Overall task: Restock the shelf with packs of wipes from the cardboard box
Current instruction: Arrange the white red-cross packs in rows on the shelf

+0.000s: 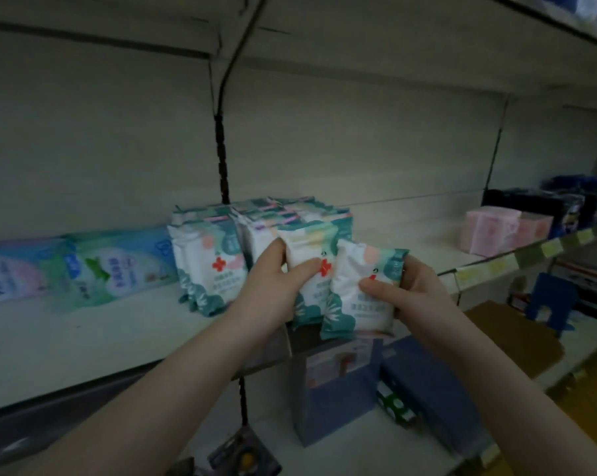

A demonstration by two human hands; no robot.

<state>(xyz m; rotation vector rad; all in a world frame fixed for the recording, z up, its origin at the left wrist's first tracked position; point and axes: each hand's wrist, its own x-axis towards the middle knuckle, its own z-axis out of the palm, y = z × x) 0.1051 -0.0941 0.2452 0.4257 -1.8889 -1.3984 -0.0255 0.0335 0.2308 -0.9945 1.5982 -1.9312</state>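
Note:
My left hand [274,281] grips a white and teal pack of wipes [312,269] with a red cross on it, thumb across its front. My right hand [405,292] grips a second pack [353,288] of the same kind just to its right. Both packs are upright at the front edge of the white shelf [94,334]. Behind them on the shelf stand rows of matching packs [218,259]. The cardboard box is not in view.
Light blue and green packs [84,266] lie on the shelf at the left. Pink boxes [496,231] and dark blue packs [564,204] stand at the right. Below are blue boxes [427,383] on a lower shelf. Another shelf hangs overhead.

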